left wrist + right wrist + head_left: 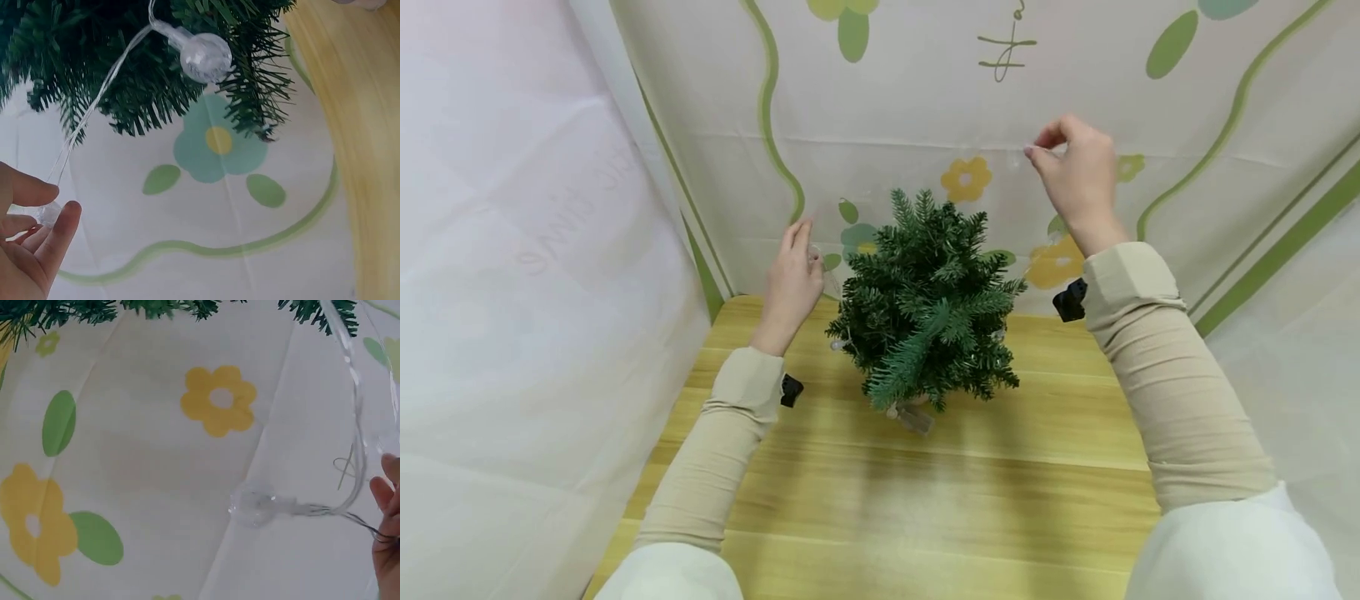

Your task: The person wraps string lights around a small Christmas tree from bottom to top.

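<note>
A small green artificial Christmas tree [932, 300] stands between the two hands on a wooden table. At its left side, my left hand [793, 279] pinches a clear bulb [49, 214] of a string of lights, whose thin clear wire [103, 90] runs up into the branches. Another round bulb [206, 57] hangs against the needles. Raised beyond the tree to the right, my right hand [1078, 171] pinches the wire of the light string with thumb and forefinger. In the right wrist view a clear bulb [253, 505] dangles beside that hand, and a looped wire [356, 394] rises toward the branches.
The wooden tabletop [925, 517] reaches toward me. A white sheet [895, 108] printed with flowers and vines hangs directly behind the tree, and a white side sheet [512, 292] encloses the left. A pale wooden piece [916, 417] shows at the tree's foot.
</note>
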A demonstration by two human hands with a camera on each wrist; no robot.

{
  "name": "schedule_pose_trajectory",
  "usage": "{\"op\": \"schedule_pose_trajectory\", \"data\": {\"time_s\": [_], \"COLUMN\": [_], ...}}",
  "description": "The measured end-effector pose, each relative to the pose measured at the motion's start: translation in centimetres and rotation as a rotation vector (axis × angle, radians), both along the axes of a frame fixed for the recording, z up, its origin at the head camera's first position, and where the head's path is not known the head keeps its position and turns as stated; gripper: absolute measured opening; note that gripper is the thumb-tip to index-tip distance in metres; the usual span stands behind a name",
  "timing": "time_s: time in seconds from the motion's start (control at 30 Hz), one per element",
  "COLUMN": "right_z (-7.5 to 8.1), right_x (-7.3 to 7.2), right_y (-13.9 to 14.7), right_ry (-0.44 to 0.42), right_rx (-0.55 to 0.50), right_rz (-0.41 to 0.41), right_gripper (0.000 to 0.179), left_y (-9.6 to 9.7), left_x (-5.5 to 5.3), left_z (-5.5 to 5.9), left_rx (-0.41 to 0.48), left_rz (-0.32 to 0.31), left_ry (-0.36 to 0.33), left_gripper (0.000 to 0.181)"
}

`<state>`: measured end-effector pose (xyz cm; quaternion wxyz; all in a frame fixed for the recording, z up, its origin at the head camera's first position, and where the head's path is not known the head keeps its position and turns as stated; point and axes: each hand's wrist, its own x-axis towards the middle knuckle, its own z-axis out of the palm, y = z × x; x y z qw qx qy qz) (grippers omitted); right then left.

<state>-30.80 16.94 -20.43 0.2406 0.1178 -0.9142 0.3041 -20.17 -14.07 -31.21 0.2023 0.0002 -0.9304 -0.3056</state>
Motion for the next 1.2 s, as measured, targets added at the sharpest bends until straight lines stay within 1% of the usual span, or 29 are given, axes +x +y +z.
{"op": "schedule_pose_trajectory", "data": {"time_s": [0.03,0.1,0.17,0.2,0.23,0.27,0.33,0.4,0.47,0.6,0.7,0.77,0.8,0.87,0.97,1.0,1.03,1.07,1.1,1.13,1.2], "right_z": [-0.2,-0.5,-0.7,-0.8,-0.9,-1.1,-1.6,-2.1,-2.8,-4.0,-4.1,-3.9,-3.7,-3.5,-3.2,-3.1,-3.1,-3.0,-3.1,-3.1,-3.1], "right_x": [-0.1,-0.3,-0.5,-0.6,-0.7,-0.7,-0.7,-0.7,-0.7,-0.7,-0.8,-0.8,-0.8,-0.7,-0.3,-0.2,-0.2,-0.1,-0.1,-0.1,-0.1], "right_y": [0.3,0.9,1.5,1.8,2.0,2.3,2.8,3.2,3.4,3.9,4.4,4.8,4.9,5.3,5.9,6.2,6.5,6.9,7.2,7.6,8.4], "right_ry": [-0.040,-0.166,-0.341,-0.428,-0.510,-0.579,-0.660,-0.684,-0.696,-0.710,-0.761,-0.792,-0.792,-0.747,-0.643,-0.623,-0.616,-0.622,-0.634,-0.657,-0.731], "right_rx": [0.035,0.099,0.141,0.145,0.127,0.087,-0.001,-0.075,-0.171,-0.304,-0.399,-0.476,-0.509,-0.542,-0.497,-0.474,-0.474,-0.501,-0.548,-0.606,-0.721], "right_rz": [0.014,0.061,0.132,0.161,0.183,0.199,0.206,0.196,0.190,0.178,0.181,0.186,0.186,0.174,0.113,0.100,0.098,0.112,0.147,0.199,0.346], "right_gripper": [0.025,0.029,0.036,0.040,0.043,0.044,0.044,0.042,0.039,0.032,0.028,0.028,0.027,0.025,0.017,0.015,0.014,0.013,0.011,0.010,0.016], "left_y": [-0.1,-0.5,-0.8,-1.0,-1.1,-1.2,-1.3,-1.4,-1.4,-1.2,-0.9,-0.8,-0.7,-0.7,-0.8,-0.8,-0.8,-0.9,-0.9,-1.0,-1.1], "left_x": [0.0,-0.1,-0.2,-0.3,-0.3,-0.4,-0.5,-0.6,-0.6,-0.5,-0.4,-0.4,-0.4,-0.4,-0.3,-0.3,-0.4,-0.4,-0.4,-0.5,-0.6], "left_z": [0.0,-0.2,-0.5,-0.6,-0.8,-1.0,-1.2,-1.6,-1.9,-2.4,-2.3,-2.3,-2.2,-2.3,-2.4,-2.4,-2.5,-2.5,-2.5,-2.5,-2.6], "left_rx": [0.009,0.018,0.021,0.020,0.015,0.009,-0.008,-0.026,-0.041,-0.048,-0.044,-0.042,-0.038,-0.041,-0.034,-0.033,-0.034,-0.037,-0.043,-0.048,-0.061], "left_rz": [0.005,0.014,0.015,0.015,0.014,0.012,0.005,-0.006,-0.019,-0.032,-0.029,-0.026,-0.025,-0.019,-0.010,-0.006,-0.003,-0.003,-0.006,-0.008,-0.019], "left_ry": [-0.014,-0.036,-0.053,-0.057,-0.057,-0.060,-0.068,-0.073,-0.078,-0.058,-0.043,-0.040,-0.037,-0.031,-0.027,-0.024,-0.023,-0.021,-0.020,-0.019,-0.012], "left_gripper": [0.060,0.062,0.062,0.062,0.061,0.061,0.060,0.059,0.058,0.058,0.057,0.057,0.057,0.057,0.057,0.057,0.058,0.058,0.058,0.059,0.058]}}
